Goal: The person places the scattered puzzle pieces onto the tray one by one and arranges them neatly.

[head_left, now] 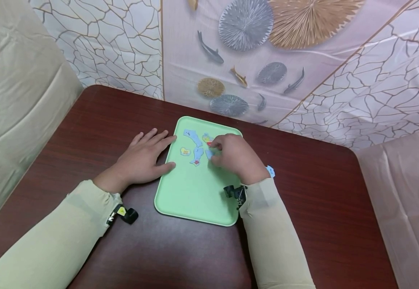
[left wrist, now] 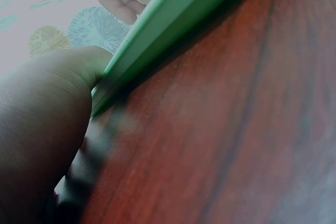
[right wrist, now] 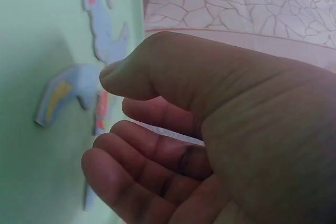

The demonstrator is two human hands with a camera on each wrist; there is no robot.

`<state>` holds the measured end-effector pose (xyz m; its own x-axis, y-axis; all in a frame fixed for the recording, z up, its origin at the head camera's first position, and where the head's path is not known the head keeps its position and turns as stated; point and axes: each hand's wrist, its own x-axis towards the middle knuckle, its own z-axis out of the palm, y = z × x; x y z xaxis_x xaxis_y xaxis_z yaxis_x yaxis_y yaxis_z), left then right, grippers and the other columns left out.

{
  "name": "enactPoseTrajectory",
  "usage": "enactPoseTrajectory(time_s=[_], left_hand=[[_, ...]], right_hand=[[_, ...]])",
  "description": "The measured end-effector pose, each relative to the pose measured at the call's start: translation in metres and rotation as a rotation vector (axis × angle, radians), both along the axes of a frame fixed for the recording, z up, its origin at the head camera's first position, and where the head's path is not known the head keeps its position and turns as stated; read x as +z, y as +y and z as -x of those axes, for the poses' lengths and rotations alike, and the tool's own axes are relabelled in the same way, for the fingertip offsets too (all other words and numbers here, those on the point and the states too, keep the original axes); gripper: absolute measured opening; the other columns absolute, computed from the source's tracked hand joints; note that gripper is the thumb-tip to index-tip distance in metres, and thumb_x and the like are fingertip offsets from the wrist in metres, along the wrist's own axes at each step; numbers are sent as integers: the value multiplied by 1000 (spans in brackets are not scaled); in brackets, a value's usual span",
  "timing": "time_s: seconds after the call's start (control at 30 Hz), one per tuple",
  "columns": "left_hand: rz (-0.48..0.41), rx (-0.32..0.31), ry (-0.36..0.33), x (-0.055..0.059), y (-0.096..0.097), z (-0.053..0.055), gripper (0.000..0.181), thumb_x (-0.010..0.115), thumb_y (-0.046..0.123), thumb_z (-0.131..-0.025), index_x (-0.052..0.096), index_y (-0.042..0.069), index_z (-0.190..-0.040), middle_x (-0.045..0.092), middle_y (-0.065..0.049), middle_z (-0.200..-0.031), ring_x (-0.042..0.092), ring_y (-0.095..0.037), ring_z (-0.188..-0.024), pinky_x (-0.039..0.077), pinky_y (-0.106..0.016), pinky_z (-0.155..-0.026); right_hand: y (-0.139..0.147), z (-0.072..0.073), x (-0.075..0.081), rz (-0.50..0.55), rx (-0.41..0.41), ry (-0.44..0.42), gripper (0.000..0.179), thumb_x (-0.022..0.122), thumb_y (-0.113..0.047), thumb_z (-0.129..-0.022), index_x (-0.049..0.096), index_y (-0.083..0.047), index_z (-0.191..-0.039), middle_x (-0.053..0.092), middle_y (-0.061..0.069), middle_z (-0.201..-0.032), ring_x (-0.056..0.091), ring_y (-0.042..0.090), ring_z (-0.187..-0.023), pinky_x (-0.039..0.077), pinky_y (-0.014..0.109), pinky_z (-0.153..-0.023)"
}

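Several flat cut-out puzzle pieces lie on a light green tray (head_left: 195, 196). Two joined blue pieces (head_left: 197, 153) run down its middle, and a small yellow piece (head_left: 185, 151) lies left of them. My right hand (head_left: 236, 156) hovers over the tray's right side, thumb and fingers bent but apart. Its thumb tip is at a curved blue-and-yellow piece (right wrist: 63, 90); whether they touch I cannot tell. Near the index finger is a yellow-and-red piece (head_left: 207, 138). My left hand (head_left: 142, 158) lies spread, its thumb and index fingertips on the tray's left rim.
The tray sits on a dark reddish-brown wooden table (head_left: 314, 192). A light blue piece (head_left: 270, 171) shows beside my right wrist, partly hidden by it. Patterned cloth (head_left: 123, 44) hangs behind the table's far edge, with plain cloth at both sides.
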<state>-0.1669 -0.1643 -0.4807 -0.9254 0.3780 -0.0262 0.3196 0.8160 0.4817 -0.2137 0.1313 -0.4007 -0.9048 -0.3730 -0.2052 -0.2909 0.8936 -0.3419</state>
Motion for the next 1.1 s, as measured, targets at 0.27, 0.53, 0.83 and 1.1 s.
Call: enactPoseTrajectory(time_s=[0.27,0.53,0.83,1.1], left_hand=[[0,3,-10,1,1,-1,84,65,60,-108,32,29,-180,27,-12,-188,14,-43,-176,10,-72,-138],[0,2,-11,1,1,-1,84,64,61,-109,32,29,-180,26,-11,-188,14,-43,-177,9,-72,-138],[1,3,-9,1,0,-1,84,64,61,-109,32,29,-180,27,-12,-188,14,-43,-176,10,-72,-138],[1,0,-14,1,1,-1,84,63,62,-109,31,29,-180,26,-12,-188,14,-43,-177,10,-72,-138]], right_hand=[[18,-2,17,0,-22,17,37,82,-15,-92,82,-8,-128,81,10,-125,72,26,-117,60,46,-103],[46,1,24,-6,-89,-10,38,80,-17,-96,79,-6,-132,79,13,-133,72,30,-122,59,52,-108],[63,1,23,-25,-120,-31,36,80,-16,-97,77,-4,-131,79,15,-126,71,31,-113,60,52,-103],[77,-1,23,-33,-132,-43,31,81,-17,-99,78,-7,-128,80,12,-124,73,32,-114,60,54,-103]])
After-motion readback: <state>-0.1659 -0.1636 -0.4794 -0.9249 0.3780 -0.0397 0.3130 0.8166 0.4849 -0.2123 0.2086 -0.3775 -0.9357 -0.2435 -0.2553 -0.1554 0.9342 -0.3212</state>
